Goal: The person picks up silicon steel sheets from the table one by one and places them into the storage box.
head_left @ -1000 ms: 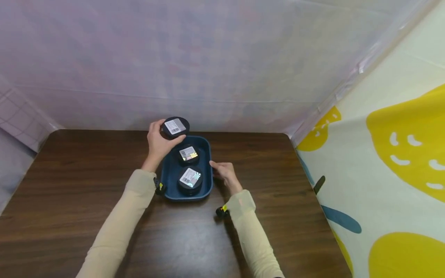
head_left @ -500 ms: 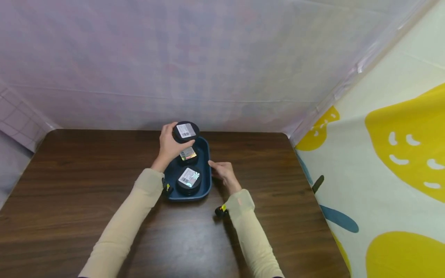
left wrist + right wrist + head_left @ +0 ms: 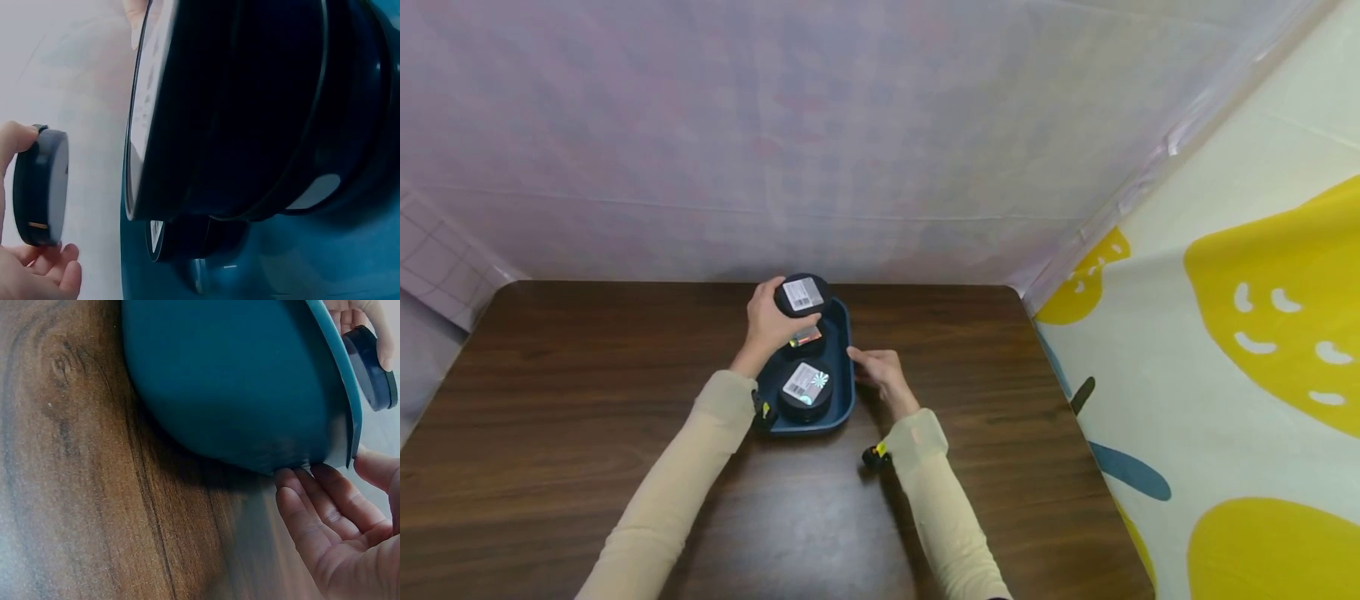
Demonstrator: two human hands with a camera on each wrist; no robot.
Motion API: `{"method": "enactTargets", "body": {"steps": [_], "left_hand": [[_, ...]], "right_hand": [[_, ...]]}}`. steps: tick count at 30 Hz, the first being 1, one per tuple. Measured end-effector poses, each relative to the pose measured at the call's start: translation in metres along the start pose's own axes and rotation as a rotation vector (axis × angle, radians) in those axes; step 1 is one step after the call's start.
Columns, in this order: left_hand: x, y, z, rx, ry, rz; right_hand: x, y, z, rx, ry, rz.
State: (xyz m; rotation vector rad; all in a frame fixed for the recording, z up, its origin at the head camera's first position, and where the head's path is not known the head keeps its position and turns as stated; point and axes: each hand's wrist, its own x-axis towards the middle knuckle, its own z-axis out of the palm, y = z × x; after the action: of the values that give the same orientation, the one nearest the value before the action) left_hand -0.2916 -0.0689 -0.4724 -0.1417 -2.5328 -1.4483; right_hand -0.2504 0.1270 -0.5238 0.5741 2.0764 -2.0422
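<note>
My left hand (image 3: 763, 325) grips a round, flat black container (image 3: 803, 294) with a white barcode label on top. It is raised over the far end of a blue tray (image 3: 851, 367); in the left wrist view this container (image 3: 39, 187) is pinched between thumb and fingers, apart from the others. Inside the tray sit two similar black containers. The near one (image 3: 806, 385) shows its whole label, while the far one (image 3: 807, 337) is partly hidden by my left hand. My right hand (image 3: 886, 375) pinches the tray's right side, thumb at the rim and fingers against the outer wall (image 3: 231, 375).
The tray stands on a dark brown wooden table (image 3: 587, 400). A pale patterned cloth (image 3: 850, 150) hangs behind the table's far edge. Along the right side hangs a white cloth with yellow lemon shapes (image 3: 1285, 275).
My left hand has carried the held container to the right, then lowered it slightly over the tray's far end. The right hand has stayed at the tray's side.
</note>
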Motion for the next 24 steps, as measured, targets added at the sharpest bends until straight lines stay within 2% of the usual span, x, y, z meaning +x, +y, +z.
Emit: {"method": "enactTargets", "body": {"steps": [6, 12, 24], "left_hand": [[-0.0008, 0.0012, -0.001, 0.08, -0.084, -0.082], [0.0001, -0.0015, 0.0008, 0.139, -0.155, -0.135], [-0.0002, -0.0057, -0.0007, 0.238, -0.225, -0.119]], "right_hand": [[-0.0013, -0.0031, -0.0012, 0.025, -0.016, 0.016], [-0.0012, -0.0018, -0.0016, 0.043, -0.021, 0.007], [-0.0006, -0.0003, -0.0001, 0.051, -0.018, -0.006]]}}
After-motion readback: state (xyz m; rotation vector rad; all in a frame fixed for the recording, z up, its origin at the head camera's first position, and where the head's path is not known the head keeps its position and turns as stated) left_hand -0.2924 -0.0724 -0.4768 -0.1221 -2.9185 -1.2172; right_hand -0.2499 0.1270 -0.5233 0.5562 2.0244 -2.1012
